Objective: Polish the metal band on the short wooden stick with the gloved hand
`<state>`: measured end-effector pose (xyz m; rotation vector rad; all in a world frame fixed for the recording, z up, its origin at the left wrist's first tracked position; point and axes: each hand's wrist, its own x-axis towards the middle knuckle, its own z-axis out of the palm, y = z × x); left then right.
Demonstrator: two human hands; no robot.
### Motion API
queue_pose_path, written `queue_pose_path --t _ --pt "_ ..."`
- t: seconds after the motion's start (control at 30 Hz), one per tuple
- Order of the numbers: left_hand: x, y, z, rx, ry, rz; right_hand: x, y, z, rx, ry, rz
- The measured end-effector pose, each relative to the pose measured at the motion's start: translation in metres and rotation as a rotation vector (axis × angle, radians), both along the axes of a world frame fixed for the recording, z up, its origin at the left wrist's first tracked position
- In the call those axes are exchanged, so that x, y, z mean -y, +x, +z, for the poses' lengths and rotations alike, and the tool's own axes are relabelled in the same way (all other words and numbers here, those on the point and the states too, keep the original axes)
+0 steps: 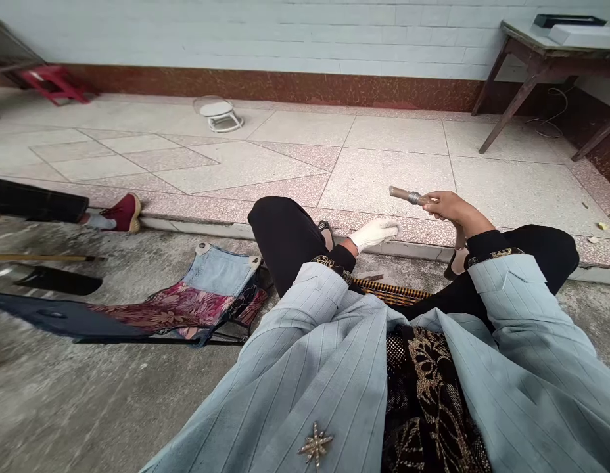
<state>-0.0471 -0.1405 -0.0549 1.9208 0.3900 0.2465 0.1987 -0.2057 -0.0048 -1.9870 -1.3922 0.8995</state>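
My right hand (445,205) is closed round a wooden tool handle (403,194) with a band of silver wire wrapped near its end. The handle points left above the tiled step; the tool's working end cannot be made out behind my hand and wrist. My left hand (376,234), in a white knitted glove, is held over the step's edge between my knees. Its fingers look curled together, and whatever they may hold is hidden. Below it, between my legs, lies a woven yellow-and-black piece (394,290), with a thin brown strip (373,277) near it.
To my left stands a low fabric recliner (162,309), with a dark-bladed tool (63,279) and a pole (43,257) beyond. Another person's red shoe (122,213) rests by the step. A white stool (220,115), red stool (56,84) and wooden table (526,49) are near the wall.
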Motion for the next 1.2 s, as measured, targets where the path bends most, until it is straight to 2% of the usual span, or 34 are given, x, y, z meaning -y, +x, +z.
queue_pose_path --t 0.13,0.27,0.33,0.4,0.47,0.53,0.63,0.73,0.8,0.93,1.0,1.07,1.13,1.2 --pt "0.001 -0.003 0.009 -0.062 0.12 0.008 -0.004 -0.002 -0.007 0.304 -0.091 0.061" --pt "0.003 -0.003 0.013 -0.066 0.133 0.04 0.0 -0.009 -0.008 0.488 -0.247 0.248" --pt "0.002 -0.002 0.013 -0.067 0.129 0.056 0.004 -0.01 -0.007 0.401 -0.376 0.426" --pt "0.002 -0.001 0.011 -0.067 0.117 0.075 0.008 -0.01 -0.003 0.184 -0.465 0.636" --pt "0.001 0.0 0.01 -0.062 0.099 0.097 0.014 -0.008 0.004 -0.049 -0.432 0.767" --pt "0.001 0.0 0.008 -0.052 0.08 0.126 0.018 -0.007 0.013 -0.21 -0.275 0.738" --pt "0.002 0.001 0.006 -0.035 0.053 0.157 0.023 -0.01 0.025 -0.398 -0.053 0.552" --pt "0.005 0.001 0.005 -0.033 0.055 0.125 0.022 -0.014 0.025 -0.517 0.004 0.41" --pt "0.005 0.001 0.005 -0.034 0.087 0.101 0.019 -0.015 0.02 -0.453 -0.016 0.315" --pt "0.004 -0.001 0.007 -0.047 0.162 0.102 0.01 -0.009 0.007 -0.118 -0.117 0.198" --pt "0.004 -0.001 0.007 -0.086 0.222 0.08 0.007 -0.007 0.0 0.063 -0.212 0.232" --pt "0.004 -0.001 0.007 -0.121 0.262 0.04 0.005 -0.006 -0.005 0.19 -0.328 0.338" --pt "0.003 0.0 0.006 -0.128 0.261 -0.007 0.006 -0.007 -0.009 0.17 -0.432 0.52" --pt "0.0 0.001 0.005 -0.12 0.253 -0.051 0.008 -0.007 -0.008 0.017 -0.498 0.713"
